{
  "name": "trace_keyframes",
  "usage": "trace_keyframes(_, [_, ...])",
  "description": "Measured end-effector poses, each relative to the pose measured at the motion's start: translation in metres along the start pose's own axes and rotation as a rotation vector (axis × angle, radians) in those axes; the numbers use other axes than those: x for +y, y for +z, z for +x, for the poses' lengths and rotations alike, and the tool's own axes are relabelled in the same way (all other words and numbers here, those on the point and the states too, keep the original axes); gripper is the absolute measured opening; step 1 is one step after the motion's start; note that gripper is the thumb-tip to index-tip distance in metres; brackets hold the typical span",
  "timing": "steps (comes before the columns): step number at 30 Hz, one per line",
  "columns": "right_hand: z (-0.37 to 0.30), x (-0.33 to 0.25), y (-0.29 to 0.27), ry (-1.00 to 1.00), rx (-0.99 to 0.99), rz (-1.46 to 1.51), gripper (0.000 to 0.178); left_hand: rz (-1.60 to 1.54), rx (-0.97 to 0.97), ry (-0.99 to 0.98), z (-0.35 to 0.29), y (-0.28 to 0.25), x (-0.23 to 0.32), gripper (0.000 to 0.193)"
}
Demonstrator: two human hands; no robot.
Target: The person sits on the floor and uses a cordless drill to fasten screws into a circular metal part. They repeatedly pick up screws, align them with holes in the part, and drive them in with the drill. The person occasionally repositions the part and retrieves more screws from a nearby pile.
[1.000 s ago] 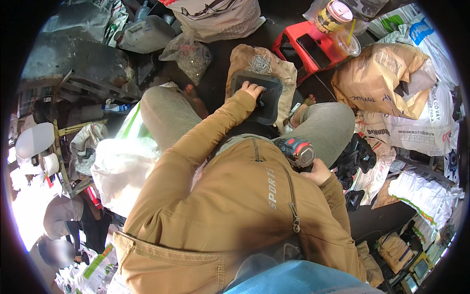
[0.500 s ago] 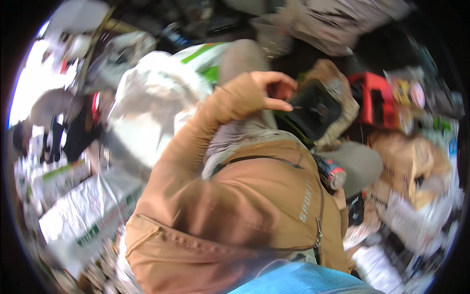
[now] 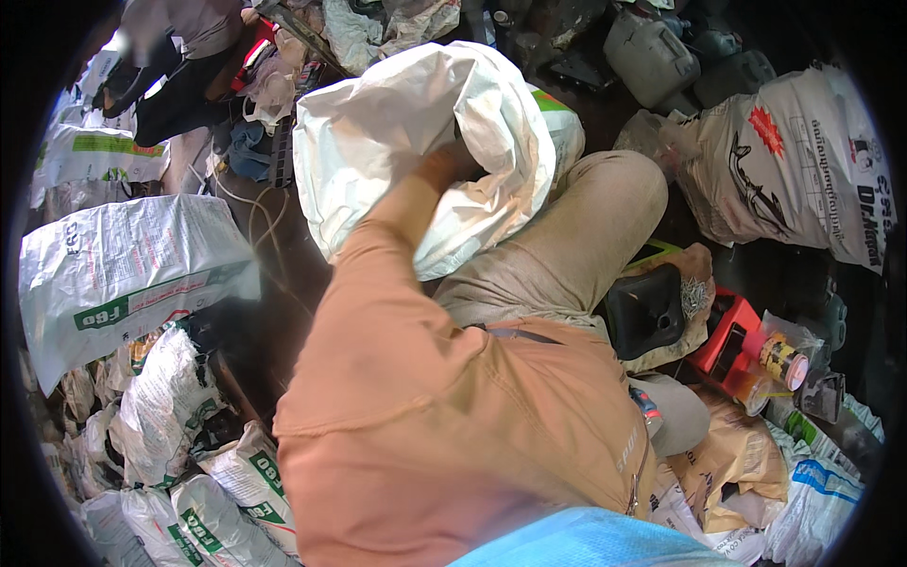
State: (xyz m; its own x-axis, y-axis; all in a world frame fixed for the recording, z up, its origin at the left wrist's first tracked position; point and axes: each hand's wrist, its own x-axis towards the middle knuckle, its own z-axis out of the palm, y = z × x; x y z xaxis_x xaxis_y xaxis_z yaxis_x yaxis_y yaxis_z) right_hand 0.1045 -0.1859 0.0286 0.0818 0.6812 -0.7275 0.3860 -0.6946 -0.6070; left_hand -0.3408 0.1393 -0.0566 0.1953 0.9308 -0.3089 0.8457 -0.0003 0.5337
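My left arm reaches into the open mouth of a big white woven sack (image 3: 354, 142). Of my left hand (image 3: 438, 172) only the back and wrist show; the sack's shaded inside hides the fingers. My right hand is out of sight behind the brown jacket. By the jacket's right edge a small red and blue end of a tool-like cylinder (image 3: 647, 406) peeks out against my right leg. To the right of my left leg lies a black plastic piece (image 3: 644, 310), on a brown bag of small metal bits (image 3: 697, 295).
A red plastic case (image 3: 726, 333) and drink cups (image 3: 782, 361) stand at right. Full printed sacks lie at far right (image 3: 789, 170) and left (image 3: 137, 274). Grey jugs (image 3: 652, 59) sit at the back. Another person (image 3: 194, 28) is at far left; crumpled bags (image 3: 170, 416) pile up lower left.
My left hand has gone from above my lap, fingers curled and apart, left into the white sack. The view has turned left. My right hand, partly visible before, is now hidden.
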Motion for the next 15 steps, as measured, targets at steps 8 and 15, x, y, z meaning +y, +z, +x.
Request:
trace_keyframes(8, [0.009,-0.014,-0.005,0.070,0.035,-0.118,0.042,0.369,-0.084,0.129,0.028,0.061,-0.020,0.031])
trace_keyframes(15, [0.019,-0.015,-0.011,0.055,0.039,-0.144,0.039,0.474,-0.171,0.147,0.034,0.056,-0.032,0.032])
